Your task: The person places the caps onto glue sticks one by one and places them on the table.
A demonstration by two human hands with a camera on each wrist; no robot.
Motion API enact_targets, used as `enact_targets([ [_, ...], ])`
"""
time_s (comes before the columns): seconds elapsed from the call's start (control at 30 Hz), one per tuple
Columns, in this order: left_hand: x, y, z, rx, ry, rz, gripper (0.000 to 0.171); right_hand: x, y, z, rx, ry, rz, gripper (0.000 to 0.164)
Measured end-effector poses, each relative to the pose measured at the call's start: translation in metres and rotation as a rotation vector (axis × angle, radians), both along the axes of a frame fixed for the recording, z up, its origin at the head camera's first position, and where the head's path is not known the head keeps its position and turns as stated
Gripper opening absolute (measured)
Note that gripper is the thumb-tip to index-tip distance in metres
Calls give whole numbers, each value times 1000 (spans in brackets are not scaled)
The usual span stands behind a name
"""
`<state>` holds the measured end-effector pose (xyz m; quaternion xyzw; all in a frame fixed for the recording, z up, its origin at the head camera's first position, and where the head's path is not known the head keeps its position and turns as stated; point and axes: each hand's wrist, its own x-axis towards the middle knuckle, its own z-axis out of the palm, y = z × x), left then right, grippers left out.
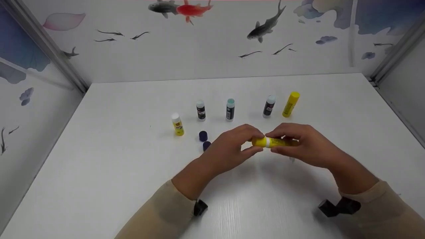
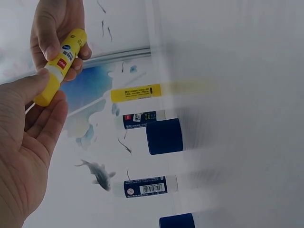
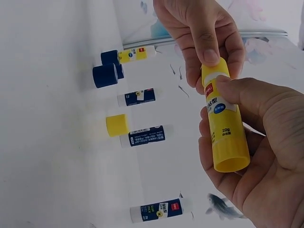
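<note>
A yellow glue stick (image 1: pixel 278 142) with a white band is held sideways above the table between both hands. My left hand (image 1: pixel 232 144) pinches its yellow cap end (image 3: pixel 213 67) between thumb and fingers. The label end is gripped by my right hand (image 1: pixel 308 146), thumb along one side and fingers curled under. Its open-looking round base (image 3: pixel 232 164) faces the camera in the right wrist view. Behind the hands stands another yellow glue stick (image 1: pixel 291 104), beside a dark-blue-labelled one (image 1: pixel 269 107). Two dark blue caps (image 1: pixel 203 136) lie left of my left hand.
Two more blue-labelled glue sticks (image 1: pixel 201 111) stand upright in the back row, one showing a pale teal top (image 1: pixel 230 101). At left stands a yellow glue stick with a white top (image 1: pixel 178 125). A loose yellow cap (image 3: pixel 117 125) sits on the table. Printed walls enclose the white table (image 1: pixel 116 159).
</note>
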<state>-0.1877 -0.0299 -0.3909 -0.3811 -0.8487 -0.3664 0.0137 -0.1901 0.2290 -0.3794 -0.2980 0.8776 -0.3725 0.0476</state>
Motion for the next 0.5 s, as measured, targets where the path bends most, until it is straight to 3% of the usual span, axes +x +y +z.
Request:
enact_targets([
  [0.5,2,0,0,80,-23,-25,32,4,-1,2,-19,-23,0,33],
])
